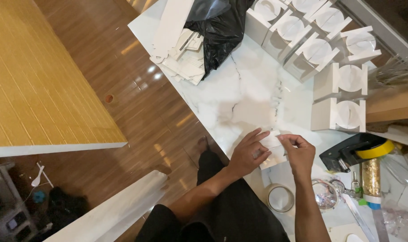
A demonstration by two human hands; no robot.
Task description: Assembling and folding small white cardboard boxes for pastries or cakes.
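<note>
Both hands pinch a small white card piece [273, 144] near the front edge of the white marble tabletop [240, 89]: the left hand [249, 154] closes on its left side, the right hand [298, 152] on its right. Just near them lies a roll of tape [279, 197]; to the right sits a black tape dispenser [352, 152]. Farther back stand white folded boxes [338, 114] and a black plastic bag [219, 31].

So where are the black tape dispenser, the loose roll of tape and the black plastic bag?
black tape dispenser [347, 154], head view, on its black body.
roll of tape [279, 198], head view, on its rim.
black plastic bag [219, 33], head view, on its crumpled middle.
</note>
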